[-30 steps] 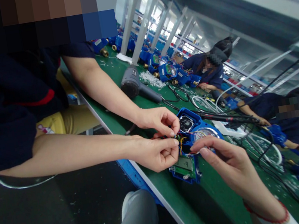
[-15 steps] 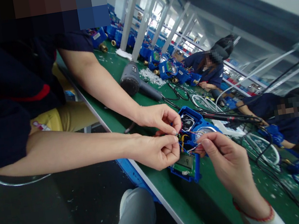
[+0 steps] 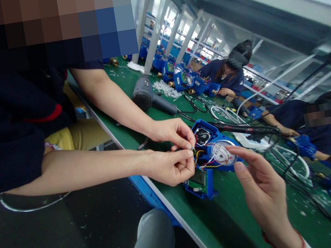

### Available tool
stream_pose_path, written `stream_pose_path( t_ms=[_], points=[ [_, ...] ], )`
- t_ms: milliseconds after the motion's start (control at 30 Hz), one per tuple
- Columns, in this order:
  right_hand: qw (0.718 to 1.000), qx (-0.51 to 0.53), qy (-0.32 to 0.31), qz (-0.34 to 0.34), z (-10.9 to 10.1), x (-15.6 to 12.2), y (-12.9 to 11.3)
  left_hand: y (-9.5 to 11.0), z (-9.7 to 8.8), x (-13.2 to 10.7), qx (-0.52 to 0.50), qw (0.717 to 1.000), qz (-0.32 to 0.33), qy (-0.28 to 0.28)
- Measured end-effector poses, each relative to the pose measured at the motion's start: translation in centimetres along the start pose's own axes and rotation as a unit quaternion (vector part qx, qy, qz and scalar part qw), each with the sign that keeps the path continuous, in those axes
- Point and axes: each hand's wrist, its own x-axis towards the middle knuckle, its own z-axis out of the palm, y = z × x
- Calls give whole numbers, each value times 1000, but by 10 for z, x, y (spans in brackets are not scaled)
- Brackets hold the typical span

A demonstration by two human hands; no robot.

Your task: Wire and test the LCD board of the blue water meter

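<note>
My right hand [image 3: 264,192], with a red cord bracelet at the wrist, is held beside a blue meter [image 3: 222,136]. Its thumb and forefinger are apart with nothing between them, and the forefinger reaches over the edge of the round dial [image 3: 221,153]. Thin coloured wires [image 3: 210,159] loop from the meter's open housing across the dial. A hinged-out cover with a small display [image 3: 199,178] hangs at the near side. A co-worker's two hands [image 3: 175,135] pinch something small at the wires; their fingertips hide it. My left hand does not show.
A grey heat gun [image 3: 151,97] lies on the green bench [image 3: 197,228]. Black cables and a white hose [image 3: 300,165] run behind the meter. More blue meters [image 3: 183,79] stand farther along. Two other people work across the bench. My grey-clad leg [image 3: 154,239] is below its edge.
My right hand has let go of the white wire, opened and drawn back slightly to the right. The co-worker's hands still pinch at the meter, which sits slightly farther left in view.
</note>
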Motion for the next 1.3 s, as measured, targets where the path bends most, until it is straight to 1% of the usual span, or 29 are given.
stream_pose_path(
  t_ms=[67,100,167,233,300,367,400,467,533,600,700,767,900,1000,1133,1300],
  points=[
    [999,6,45,21,-5,-18,2,-4,-1,0,2,999,-22,-41],
    [998,5,55,35,-8,-29,4,-6,-2,0,6,998,-32,-57],
    [996,6,47,72,-13,-53,8,-10,-2,0,19,995,-49,-80],
    [990,27,30,134,-17,-77,13,-15,-3,-1,38,994,-59,-85],
    [972,73,12,224,-20,-95,20,-17,-3,-2,61,993,-64,-82],
    [943,138,-26,301,-20,-104,28,-16,-3,-4,89,992,-61,-70],
    [930,171,-34,325,-20,-105,31,-14,-3,-4,105,990,-60,-67],
    [910,225,-37,346,-18,-103,35,-9,-4,-5,136,986,-60,-69],
    [903,249,-36,348,-16,-100,38,-3,-5,-5,167,980,-63,-83],
    [903,257,-57,341,-14,-97,38,1,-5,-3,194,973,-68,-105],
    [909,245,-86,326,-11,-97,36,1,-4,3,226,960,-76,-148],
    [916,229,-95,316,-10,-96,33,-2,-4,8,242,950,-82,-178],
    [921,233,-90,299,-9,-93,27,-7,-5,13,270,931,-100,-225],
    [925,242,-78,282,-8,-91,27,-4,-5,9,293,916,-111,-249],
    [928,249,-68,269,-6,-90,29,10,4,7,323,898,-113,-277],
    [930,248,-63,264,-6,-91,29,37,26,24,346,879,-84,-318]
  ],
)
